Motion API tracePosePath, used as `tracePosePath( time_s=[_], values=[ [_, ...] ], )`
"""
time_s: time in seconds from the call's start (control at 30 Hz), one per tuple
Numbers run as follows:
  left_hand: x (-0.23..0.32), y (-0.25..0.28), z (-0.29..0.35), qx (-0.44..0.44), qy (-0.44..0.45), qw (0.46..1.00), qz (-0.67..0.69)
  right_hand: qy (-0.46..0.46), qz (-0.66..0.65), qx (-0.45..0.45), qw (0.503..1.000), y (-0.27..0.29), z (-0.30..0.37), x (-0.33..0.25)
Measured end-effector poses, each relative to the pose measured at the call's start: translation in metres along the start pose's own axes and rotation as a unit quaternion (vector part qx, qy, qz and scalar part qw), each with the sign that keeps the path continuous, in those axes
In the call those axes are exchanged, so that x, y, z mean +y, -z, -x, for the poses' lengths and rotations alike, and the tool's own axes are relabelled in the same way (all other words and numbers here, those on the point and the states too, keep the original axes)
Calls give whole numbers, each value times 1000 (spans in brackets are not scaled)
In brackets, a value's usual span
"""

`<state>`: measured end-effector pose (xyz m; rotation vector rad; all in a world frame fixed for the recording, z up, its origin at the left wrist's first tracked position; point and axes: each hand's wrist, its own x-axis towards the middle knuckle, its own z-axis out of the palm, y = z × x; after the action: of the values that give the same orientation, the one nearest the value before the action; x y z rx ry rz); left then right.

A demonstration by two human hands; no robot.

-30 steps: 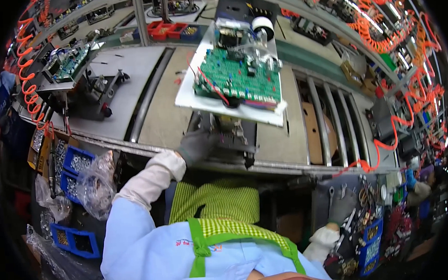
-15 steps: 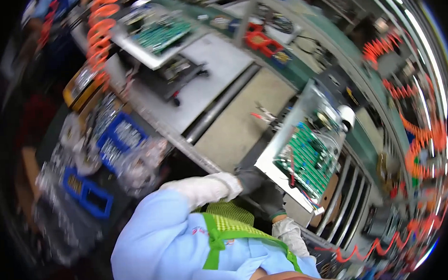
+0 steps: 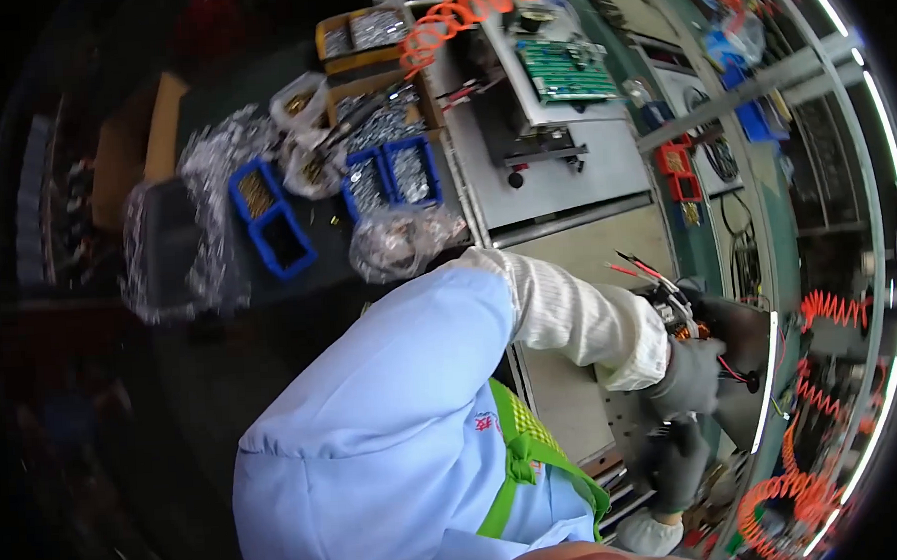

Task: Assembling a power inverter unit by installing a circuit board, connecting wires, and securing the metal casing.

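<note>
My left hand point(image 3: 685, 378), in a grey glove with a white sleeve cover, reaches across to the right with its fingers curled. What it grips is hidden. Just beyond it are a part with copper coils point(image 3: 704, 329) and black, white and red wires point(image 3: 656, 273). A dark panel point(image 3: 746, 337) with a bright white edge stands steeply tilted to the right of the hand. Nearer to me, my right hand point(image 3: 680, 467), also gloved in grey, is smeared by motion below the left. Its fingers cannot be made out.
Back at the top, a white tray with a green circuit board point(image 3: 564, 70) sits on a stand. Blue bins point(image 3: 274, 233) of small metal parts, a plastic bag point(image 3: 402, 244) and a cardboard box point(image 3: 142, 143) lie left. Orange coiled hoses point(image 3: 457, 19) hang overhead; a metal frame runs along the right.
My view has swung to the right. The white tray with the green circuit board near my hands no longer shows its face; a tilted panel stands there. My left arm now stretches farther out.
</note>
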<state>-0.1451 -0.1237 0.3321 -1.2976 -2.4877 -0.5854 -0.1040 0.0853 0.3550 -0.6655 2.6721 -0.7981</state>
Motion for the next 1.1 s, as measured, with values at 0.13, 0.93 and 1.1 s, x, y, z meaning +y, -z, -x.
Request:
tracePosePath(
  time_s=[0.13, 0.93, 1.1],
  values=[
    [-22, 16, 57, 409, 27, 912, -9, 45, 235, 107, 965, 48, -37, 42],
    [215, 71, 777, 110, 938, 238, -225, 174, -38, 94, 980, -5, -49, -124],
    [213, 200, 686, -25, 823, 359, -439, 185, -133, -14, 974, -64, -58, -186]
  ],
)
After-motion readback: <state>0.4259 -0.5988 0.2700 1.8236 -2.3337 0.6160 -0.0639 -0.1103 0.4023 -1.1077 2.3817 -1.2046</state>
